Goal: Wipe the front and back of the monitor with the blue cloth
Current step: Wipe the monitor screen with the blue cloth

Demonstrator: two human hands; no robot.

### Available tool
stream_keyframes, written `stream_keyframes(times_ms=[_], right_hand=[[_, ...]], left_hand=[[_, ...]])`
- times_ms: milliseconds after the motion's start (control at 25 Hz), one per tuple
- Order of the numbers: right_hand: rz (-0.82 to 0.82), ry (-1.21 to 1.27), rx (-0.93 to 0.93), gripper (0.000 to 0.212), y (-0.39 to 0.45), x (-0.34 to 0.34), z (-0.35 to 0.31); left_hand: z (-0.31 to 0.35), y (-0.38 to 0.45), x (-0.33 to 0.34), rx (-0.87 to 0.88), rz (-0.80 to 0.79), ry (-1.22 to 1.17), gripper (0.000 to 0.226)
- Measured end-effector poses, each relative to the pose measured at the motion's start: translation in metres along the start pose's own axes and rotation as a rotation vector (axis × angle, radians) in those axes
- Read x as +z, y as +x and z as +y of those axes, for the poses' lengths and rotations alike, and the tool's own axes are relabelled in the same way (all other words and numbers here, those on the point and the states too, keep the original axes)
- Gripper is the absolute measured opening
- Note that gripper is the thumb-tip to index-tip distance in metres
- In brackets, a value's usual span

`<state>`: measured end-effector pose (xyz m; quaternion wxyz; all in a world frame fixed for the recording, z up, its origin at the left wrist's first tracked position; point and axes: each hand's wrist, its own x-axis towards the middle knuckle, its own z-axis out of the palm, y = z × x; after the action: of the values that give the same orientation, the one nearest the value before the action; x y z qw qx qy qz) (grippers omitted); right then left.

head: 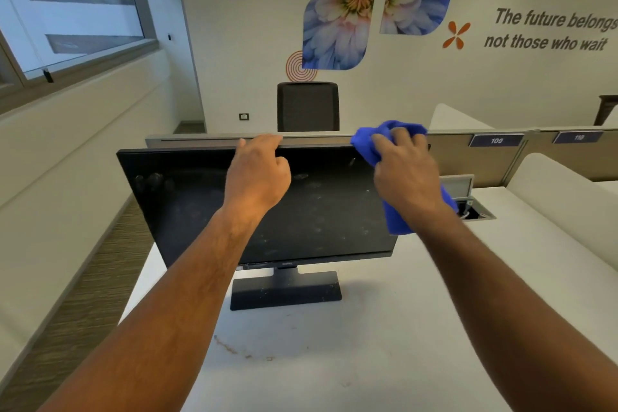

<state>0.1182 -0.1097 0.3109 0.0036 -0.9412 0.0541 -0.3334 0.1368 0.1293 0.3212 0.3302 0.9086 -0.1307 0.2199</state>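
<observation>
Room: office, cream wall [261, 43] with flower prints and grey lettering, window [73, 20] at left, black chair [307, 107] behind the partition [485, 157].
Desk [384, 328]: white, brownish stain near front edge, open cable hatch [468, 201] at right.
Monitor [207, 204]: black, upright on its stand [284, 291] mid-desk, screen dark and smudged with dust and fingerprints.
Left hand [257, 174]: on monitor's top edge, fingers curled over it, gripping.
Right hand [404, 174]: at upper right corner of screen, fingers closed on cloth.
Cloth [391, 140]: blue, bunched, pressed against monitor's top right corner, tail hanging below the wrist.
</observation>
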Motion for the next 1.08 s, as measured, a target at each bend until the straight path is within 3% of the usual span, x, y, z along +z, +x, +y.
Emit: stream_keyframes(times_ms=[160, 360, 440, 520, 600, 680, 880, 1080], right_hand=[[0.023, 0.015, -0.139, 0.039, 0.000, 0.005, -0.001], [0.029, 0.101, 0.106, 0.047, 0.003, 0.006, 0.062], [-0.043, 0.287, 0.207, 0.058, 0.006, 0.007, 0.078], [-0.087, 0.678, 0.385, 0.065, 0.013, 0.007, 0.082], [-0.086, 1.072, 0.598, 0.064, 0.014, 0.007, 0.085], [-0.114, 1.229, 0.703, 0.055, 0.003, 0.018, 0.090], [-0.246, 1.209, 0.792, 0.042, -0.059, 0.087, 0.094], [-0.539, 1.117, 0.914, 0.026, -0.111, 0.139, 0.098]], left_hand=[[0.036, 0.000, 0.025, 0.104, -0.113, 0.050, 0.051], [0.039, 0.000, 0.033, 0.137, -0.122, 0.131, 0.054], [0.041, -0.003, 0.033, 0.123, -0.106, 0.111, 0.054], [0.042, -0.004, 0.035, 0.113, -0.096, 0.104, 0.054], [0.041, -0.003, 0.037, 0.088, -0.091, 0.100, 0.055], [0.040, -0.003, 0.038, 0.071, -0.094, 0.101, 0.055], [0.042, -0.005, 0.038, 0.058, -0.086, 0.094, 0.057], [0.043, -0.005, 0.039, 0.057, -0.083, 0.099, 0.059]])
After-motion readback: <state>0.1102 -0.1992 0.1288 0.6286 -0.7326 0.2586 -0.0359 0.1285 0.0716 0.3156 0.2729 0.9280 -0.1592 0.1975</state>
